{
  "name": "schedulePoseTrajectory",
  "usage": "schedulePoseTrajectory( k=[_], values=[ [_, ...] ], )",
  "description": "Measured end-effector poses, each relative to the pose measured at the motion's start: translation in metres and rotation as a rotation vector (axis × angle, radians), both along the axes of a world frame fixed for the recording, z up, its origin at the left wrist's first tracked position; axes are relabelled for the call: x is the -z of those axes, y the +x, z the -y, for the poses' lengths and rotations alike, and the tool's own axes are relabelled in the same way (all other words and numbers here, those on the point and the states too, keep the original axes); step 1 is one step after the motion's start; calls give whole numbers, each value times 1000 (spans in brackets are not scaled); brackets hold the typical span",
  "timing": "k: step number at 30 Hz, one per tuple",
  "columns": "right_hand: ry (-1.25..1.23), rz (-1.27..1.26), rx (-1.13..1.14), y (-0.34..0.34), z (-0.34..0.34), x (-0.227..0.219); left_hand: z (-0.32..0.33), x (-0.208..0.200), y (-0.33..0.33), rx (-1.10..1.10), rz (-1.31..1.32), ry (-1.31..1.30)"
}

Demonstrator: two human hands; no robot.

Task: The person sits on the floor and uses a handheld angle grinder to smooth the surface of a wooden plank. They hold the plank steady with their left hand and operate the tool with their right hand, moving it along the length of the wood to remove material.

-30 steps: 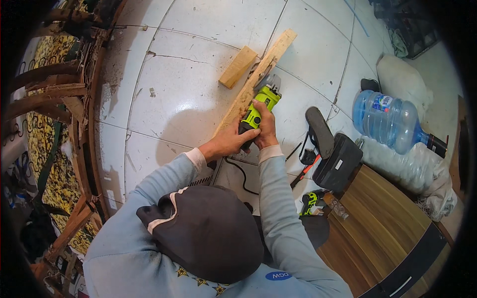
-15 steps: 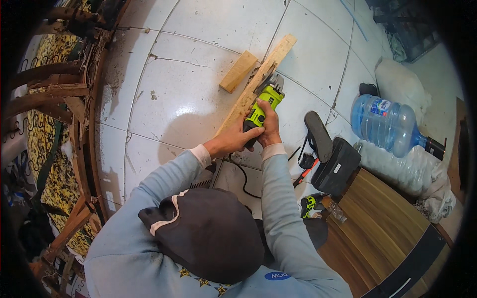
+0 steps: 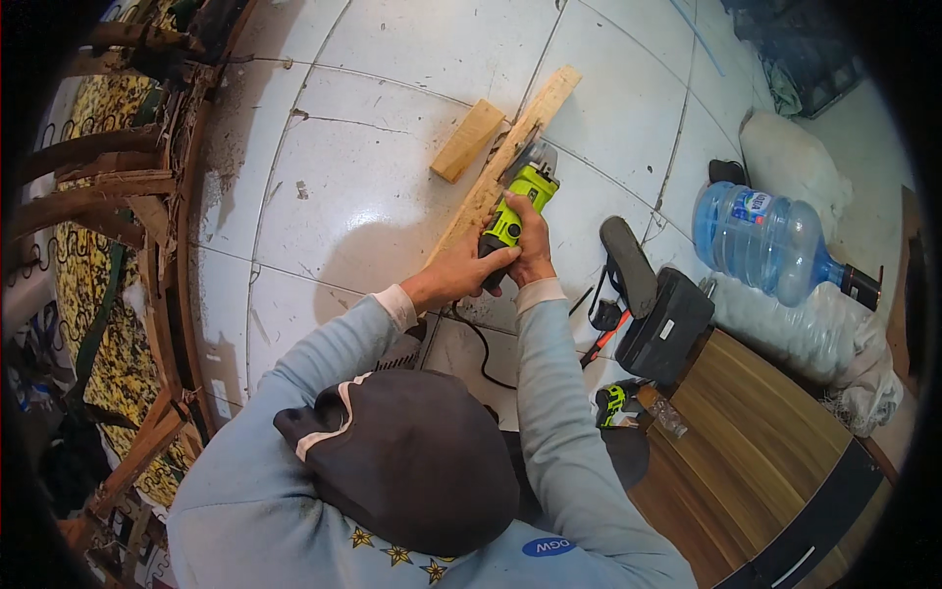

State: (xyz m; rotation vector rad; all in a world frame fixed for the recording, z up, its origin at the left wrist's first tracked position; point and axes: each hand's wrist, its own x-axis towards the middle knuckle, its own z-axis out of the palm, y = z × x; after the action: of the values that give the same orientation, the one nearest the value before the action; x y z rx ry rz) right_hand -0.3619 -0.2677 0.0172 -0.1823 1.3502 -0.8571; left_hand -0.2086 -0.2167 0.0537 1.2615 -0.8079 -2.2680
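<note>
A green and black angle grinder (image 3: 505, 224) is held in both my hands over the tiled floor. My right hand (image 3: 531, 241) wraps round the grinder's body from the right. At its rear end, my left hand (image 3: 453, 274) grips from the left, with the thumb over the casing. The grinder's disc and guard (image 3: 531, 157) sit against the right side of a long wooden strip (image 3: 484, 201), which lies slanting on the floor. Dark marks show on the wood near the disc. A short wooden block (image 3: 468, 140) lies close to the strip's left side.
A wooden frame with springs (image 3: 147, 226) stands along the left. To the right are a black tool case (image 3: 667, 324), a sandal (image 3: 628, 265), a blue water jug (image 3: 760, 240) and a wood-grain panel (image 3: 756, 432). A black cord (image 3: 483, 353) trails below my hands.
The grinder's head has shifted very slightly to the left along with the strip and block in the picture. Both hands keep their hold.
</note>
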Motion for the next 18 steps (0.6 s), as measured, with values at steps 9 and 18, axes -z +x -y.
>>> schedulePoseTrajectory(
  k=[9, 18],
  values=[
    [6, -6, -30, 1, -13, 5, -12, -5, 4, 1, -9, 6],
    [-12, -9, 3, 10, -22, -3, -22, -1, 4, -44, 4, 1]
  ],
)
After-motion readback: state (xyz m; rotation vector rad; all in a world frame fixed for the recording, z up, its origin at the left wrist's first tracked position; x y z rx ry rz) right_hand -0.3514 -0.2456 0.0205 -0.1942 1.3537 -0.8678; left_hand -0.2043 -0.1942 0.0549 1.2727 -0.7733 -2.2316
